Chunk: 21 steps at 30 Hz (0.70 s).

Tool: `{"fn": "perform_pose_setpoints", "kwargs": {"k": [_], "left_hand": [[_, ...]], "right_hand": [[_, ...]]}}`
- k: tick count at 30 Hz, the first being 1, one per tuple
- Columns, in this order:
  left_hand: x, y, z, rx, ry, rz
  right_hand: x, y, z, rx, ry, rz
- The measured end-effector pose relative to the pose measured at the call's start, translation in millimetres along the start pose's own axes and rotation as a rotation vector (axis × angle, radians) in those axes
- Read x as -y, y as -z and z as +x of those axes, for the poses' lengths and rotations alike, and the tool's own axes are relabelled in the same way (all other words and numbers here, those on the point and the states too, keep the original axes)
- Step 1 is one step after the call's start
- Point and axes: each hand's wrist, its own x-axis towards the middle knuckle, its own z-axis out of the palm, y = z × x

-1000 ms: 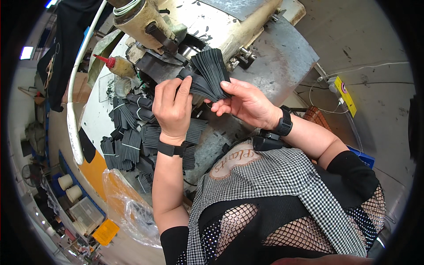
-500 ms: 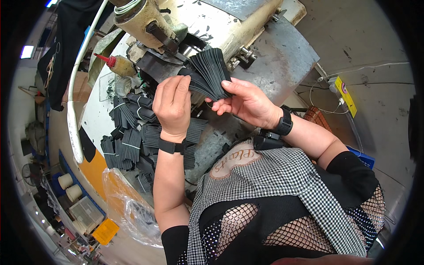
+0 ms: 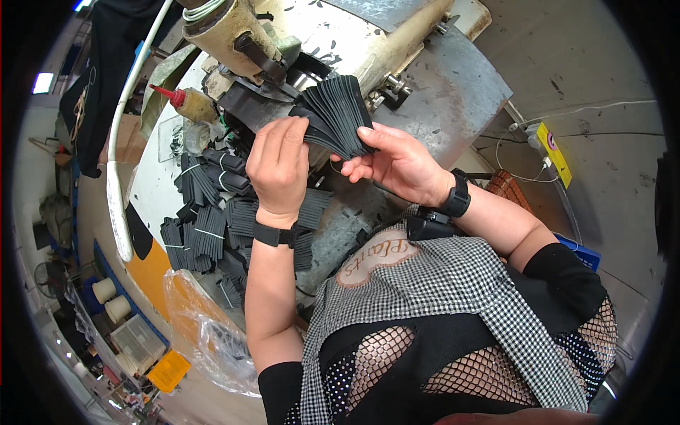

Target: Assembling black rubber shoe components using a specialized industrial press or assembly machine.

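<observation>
Fanned stack of black strips (image 3: 340, 106) is held up between the two hands, in front of a cream-coloured bench machine (image 3: 227, 42); strips spread at the upper end, gathered at the lower. Right hand (image 3: 407, 166): thumb pressed on the right side of the stack near its gathered end, fingers curled below, clamped on it. Left hand (image 3: 278, 173): fingers together, tips closed on the outermost strips at the fan's left; thumb hidden from this view. Dark bands on both wrists. Tied bundles of black strips (image 3: 210, 230) lie heaped beside and below the left hand, several bound with pale string. Red-tipped squeeze bottle (image 3: 197, 108) lies tilted beyond the heap, near the machine. Clear plastic bag (image 3: 219, 347) hangs nearer the body, left of the left forearm.
</observation>
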Motion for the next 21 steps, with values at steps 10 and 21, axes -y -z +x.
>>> {"fn": "perform_pose_setpoints", "kwargs": {"k": [10,21], "left_hand": [[-9,5,2,0.12,0.13,0.078],[-1,4,-1,-0.005,0.031,0.083]], "right_hand": [[2,0,0,-0.019,0.017,0.008],[0,0,0,-0.007,0.025,-0.008]]}}
